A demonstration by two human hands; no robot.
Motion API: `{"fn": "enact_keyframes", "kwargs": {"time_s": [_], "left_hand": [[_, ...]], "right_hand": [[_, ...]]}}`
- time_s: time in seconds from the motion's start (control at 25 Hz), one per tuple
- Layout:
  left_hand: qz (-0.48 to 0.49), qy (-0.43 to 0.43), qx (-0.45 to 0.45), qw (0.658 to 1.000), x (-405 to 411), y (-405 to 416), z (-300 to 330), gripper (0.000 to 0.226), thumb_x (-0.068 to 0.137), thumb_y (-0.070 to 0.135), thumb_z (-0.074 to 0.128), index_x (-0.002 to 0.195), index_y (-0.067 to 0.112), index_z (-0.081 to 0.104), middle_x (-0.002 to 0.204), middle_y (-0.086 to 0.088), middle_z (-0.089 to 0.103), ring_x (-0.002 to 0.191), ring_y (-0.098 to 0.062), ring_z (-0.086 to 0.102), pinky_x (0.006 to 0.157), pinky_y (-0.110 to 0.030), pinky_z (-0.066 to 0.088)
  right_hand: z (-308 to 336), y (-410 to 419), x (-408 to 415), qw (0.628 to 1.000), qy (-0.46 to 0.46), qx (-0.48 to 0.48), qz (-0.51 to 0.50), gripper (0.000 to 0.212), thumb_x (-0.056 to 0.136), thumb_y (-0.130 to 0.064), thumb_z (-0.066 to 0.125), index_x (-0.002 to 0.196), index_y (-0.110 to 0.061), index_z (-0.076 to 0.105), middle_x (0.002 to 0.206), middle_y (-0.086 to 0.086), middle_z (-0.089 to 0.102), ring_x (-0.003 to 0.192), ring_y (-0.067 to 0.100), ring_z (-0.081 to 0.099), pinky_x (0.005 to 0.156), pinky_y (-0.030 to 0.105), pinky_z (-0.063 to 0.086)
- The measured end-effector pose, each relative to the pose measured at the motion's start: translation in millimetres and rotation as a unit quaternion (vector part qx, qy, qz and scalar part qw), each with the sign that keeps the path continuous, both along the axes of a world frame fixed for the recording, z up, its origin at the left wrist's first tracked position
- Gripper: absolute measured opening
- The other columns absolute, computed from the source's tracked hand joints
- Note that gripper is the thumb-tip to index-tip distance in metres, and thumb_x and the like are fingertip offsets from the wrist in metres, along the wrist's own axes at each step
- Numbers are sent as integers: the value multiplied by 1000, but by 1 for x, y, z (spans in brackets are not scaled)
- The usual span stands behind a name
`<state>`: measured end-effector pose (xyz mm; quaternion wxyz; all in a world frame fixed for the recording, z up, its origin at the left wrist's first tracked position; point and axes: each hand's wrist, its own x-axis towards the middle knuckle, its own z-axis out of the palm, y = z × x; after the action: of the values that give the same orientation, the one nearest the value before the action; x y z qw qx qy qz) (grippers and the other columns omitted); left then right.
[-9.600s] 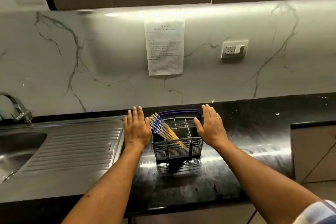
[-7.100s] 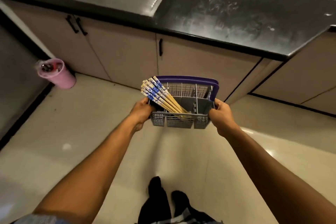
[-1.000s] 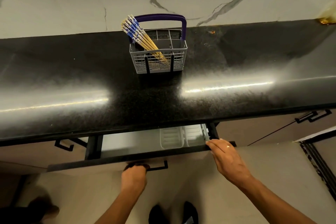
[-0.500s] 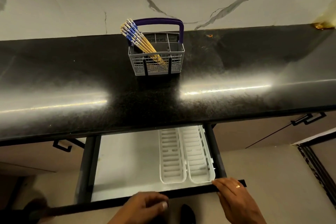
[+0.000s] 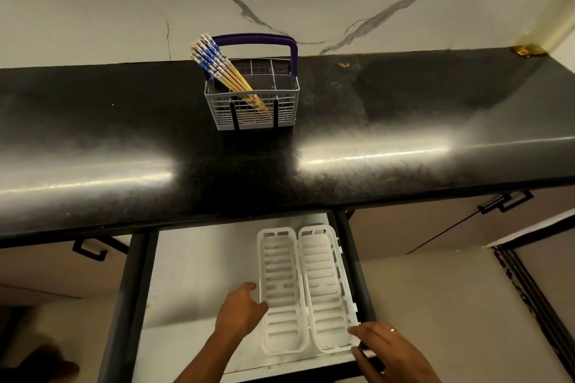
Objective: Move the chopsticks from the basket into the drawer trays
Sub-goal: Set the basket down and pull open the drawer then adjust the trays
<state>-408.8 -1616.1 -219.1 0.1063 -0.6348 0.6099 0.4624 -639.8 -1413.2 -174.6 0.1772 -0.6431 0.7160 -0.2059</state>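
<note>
Bundle of wooden chopsticks with blue-white patterned tops (image 5: pixel 224 71) leaned in the grey plastic basket with purple handle (image 5: pixel 253 102), upper centre on the black countertop (image 5: pixel 404 121). Two white slotted trays (image 5: pixel 306 286) sat side by side in the open drawer (image 5: pixel 199 274), lower centre. Left hand (image 5: pixel 241 309) touched the left tray's edge, fingers loosely curled, holding nothing; right hand (image 5: pixel 385 348) rested open at the right tray's near corner.

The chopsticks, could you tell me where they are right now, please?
In the head view, the chopsticks lean in the left compartment of the cutlery basket on the black countertop, above the open drawer.
</note>
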Motion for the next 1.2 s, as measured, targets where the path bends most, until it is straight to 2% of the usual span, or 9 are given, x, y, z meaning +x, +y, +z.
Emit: {"fn": "enact_keyframes", "kwargs": {"time_s": [0.08,0.2,0.28,0.44,0.72,0.88,1.04,1.12,1.2], "left_hand": [[-16,-14,3,1000,2,7,-3,60,80,20,59,139,26,51,95,0,76,83,-17,74,76,-33,61],[-31,-13,7,999,5,22,-1,57,72,10,48,123,27,65,70,3,73,56,-12,71,58,-28,60],[-24,-4,15,1000,6,31,1,58,70,10,46,120,29,67,69,3,73,55,-13,72,52,-25,57],[23,37,30,999,7,41,0,64,73,6,50,132,29,61,71,-1,74,53,-13,69,45,-23,53],[42,46,45,997,6,41,-5,64,78,3,56,140,24,55,70,-6,75,54,-18,69,47,-25,55],[65,56,53,995,9,42,-9,67,81,4,62,145,20,49,67,-4,74,54,-17,69,47,-25,54],[63,62,46,995,10,44,-13,66,82,5,63,145,18,48,71,-6,75,55,-17,69,53,-31,59],[55,49,48,996,9,43,-12,66,85,13,64,147,19,44,85,-5,77,68,-16,72,63,-30,60],[-4,-29,-23,999,7,38,-4,65,90,35,62,150,20,40,116,-3,72,104,-18,69,86,-31,55]], "right_hand": [[-1,-18,1,998,-9,63,-29,39,89,-36,64,128,-30,63,124,-13,63,103,6,64,84,17,51],[-12,-41,4,985,-17,170,-20,50,98,-40,44,147,-31,39,143,-14,47,126,7,50,100,20,41],[-18,-52,12,975,-2,223,13,48,97,-40,44,145,-31,42,142,-13,50,127,9,50,101,26,43],[-32,-58,24,948,-1,318,30,40,94,-40,47,132,-31,58,132,-9,61,118,13,58,97,33,50],[-34,-63,31,919,-101,381,24,40,94,-27,43,130,-31,62,137,-2,60,120,16,60,101,30,48],[-33,-63,29,903,-116,414,26,35,91,-21,44,115,-33,66,127,2,62,104,16,64,86,24,49],[-33,-64,30,904,-108,411,35,32,92,-19,43,111,-30,67,125,3,63,97,16,64,77,20,46],[-30,-63,30,909,-103,402,38,30,92,-22,44,111,-30,66,122,1,64,90,13,62,72,19,45],[-22,-68,31,924,-93,371,27,27,91,-29,46,110,-31,65,116,-3,66,88,10,63,72,21,49]]}}
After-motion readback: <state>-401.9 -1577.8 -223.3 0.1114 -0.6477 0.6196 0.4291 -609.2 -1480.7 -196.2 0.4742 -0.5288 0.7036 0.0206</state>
